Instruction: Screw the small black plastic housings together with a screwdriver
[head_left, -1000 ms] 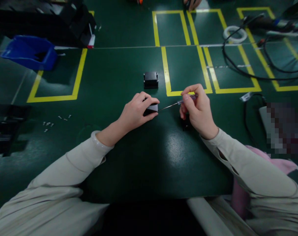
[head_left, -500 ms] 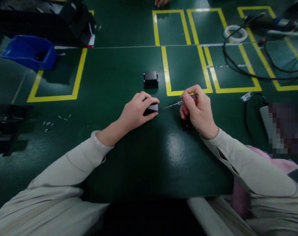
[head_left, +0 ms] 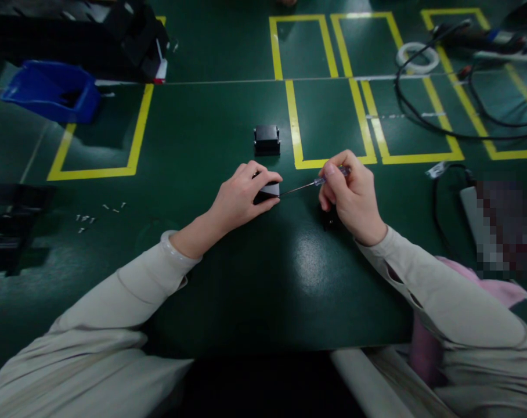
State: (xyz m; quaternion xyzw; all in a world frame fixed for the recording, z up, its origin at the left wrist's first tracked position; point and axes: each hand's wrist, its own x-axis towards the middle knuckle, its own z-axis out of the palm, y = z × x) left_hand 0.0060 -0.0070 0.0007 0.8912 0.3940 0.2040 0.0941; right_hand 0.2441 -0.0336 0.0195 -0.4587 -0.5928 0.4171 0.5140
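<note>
My left hand [head_left: 246, 194] is closed around a small black block [head_left: 270, 189], thumb and fingers on its sides, holding it on the green table. In my right hand [head_left: 348, 194] is a screwdriver [head_left: 318, 182] with a clear handle. Its thin shaft points left, and the tip meets the right side of the block near my left thumb. Just beyond my left hand stands a second black block [head_left: 267, 140] with shiny screws at its sides. A dark part [head_left: 328, 219] lies partly hidden under my right hand.
Several loose screws [head_left: 85, 219] lie on the left, near dark parts [head_left: 11, 226]. A blue bin [head_left: 52, 92] is at the upper left. A white tape roll [head_left: 417, 58] and black cables [head_left: 403, 104] lie at the upper right. Yellow tape [head_left: 135, 139] marks the table.
Both hands, the block and the screwdriver look almost unmoved. At the top edge, another person's hand has drawn back mostly out of view.
</note>
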